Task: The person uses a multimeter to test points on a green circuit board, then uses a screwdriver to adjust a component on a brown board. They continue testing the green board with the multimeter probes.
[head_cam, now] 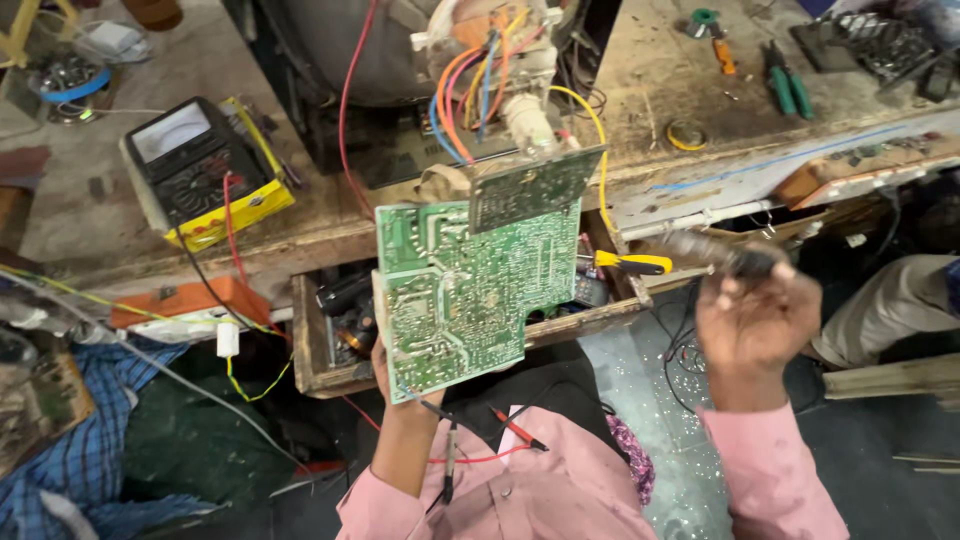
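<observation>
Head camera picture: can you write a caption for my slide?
Left hand holds up a green circuit board while right hand grips a dark tool, beside a yellow multimeter.

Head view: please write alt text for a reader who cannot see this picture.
A person's left hand holds up a large green printed circuit board, solder side to the camera, while the right hand grips a dark blurred tool. Behind lie a worn wooden workbench and a yellow-and-black analog multimeter.

Green rectangular fibreglass circuit board (455, 295): glossy lacquer, dull solder joints. Worn wooden bench (660, 75), upper frame: rough, matt, stained. Pink cloth sleeve (770, 480): matt.
</observation>
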`<state>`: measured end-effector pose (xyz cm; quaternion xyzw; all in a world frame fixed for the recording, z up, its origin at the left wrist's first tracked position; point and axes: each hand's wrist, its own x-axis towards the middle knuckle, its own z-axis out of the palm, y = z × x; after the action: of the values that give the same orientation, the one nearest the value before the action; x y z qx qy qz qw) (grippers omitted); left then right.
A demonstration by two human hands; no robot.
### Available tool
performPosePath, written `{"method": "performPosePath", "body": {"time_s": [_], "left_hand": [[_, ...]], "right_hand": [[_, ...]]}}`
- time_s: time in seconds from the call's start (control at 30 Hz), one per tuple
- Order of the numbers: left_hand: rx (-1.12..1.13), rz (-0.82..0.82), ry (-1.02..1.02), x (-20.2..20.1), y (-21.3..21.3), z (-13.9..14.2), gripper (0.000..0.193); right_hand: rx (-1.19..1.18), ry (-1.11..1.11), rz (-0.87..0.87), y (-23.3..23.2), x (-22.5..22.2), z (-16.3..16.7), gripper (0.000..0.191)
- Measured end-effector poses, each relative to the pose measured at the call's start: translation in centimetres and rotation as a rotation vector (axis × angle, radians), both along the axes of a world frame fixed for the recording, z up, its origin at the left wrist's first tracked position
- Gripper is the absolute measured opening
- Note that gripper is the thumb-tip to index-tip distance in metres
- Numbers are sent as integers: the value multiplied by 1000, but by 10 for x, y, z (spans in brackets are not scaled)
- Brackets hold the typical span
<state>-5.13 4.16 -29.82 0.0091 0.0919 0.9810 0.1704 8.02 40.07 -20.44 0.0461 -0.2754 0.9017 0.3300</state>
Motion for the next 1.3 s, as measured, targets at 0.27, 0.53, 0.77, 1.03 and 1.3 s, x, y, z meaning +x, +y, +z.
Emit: {"method": "performPosePath", "body": {"time_s": [0.27,0.53,0.77,1.03,1.3], "left_hand": [[49,-5,-30,-1,3,-1,46],[54,3,13,-2,-2,-11,46],[69,-7,-9,-1,-2,-11,47],[-27,15,-72,-4,-3,-33,46],[164,-110,-115,-11,3,-45,44]], "right_hand": [[-83,-142,-268,63,-61,-37,23],[204,-218,-580,68,-52,-24,24],[799,-240,-857,74,-53,8,16],[1136,-381,-882,83,-61,10,16],[880,-587,-583,61,-77,12,14]]}}
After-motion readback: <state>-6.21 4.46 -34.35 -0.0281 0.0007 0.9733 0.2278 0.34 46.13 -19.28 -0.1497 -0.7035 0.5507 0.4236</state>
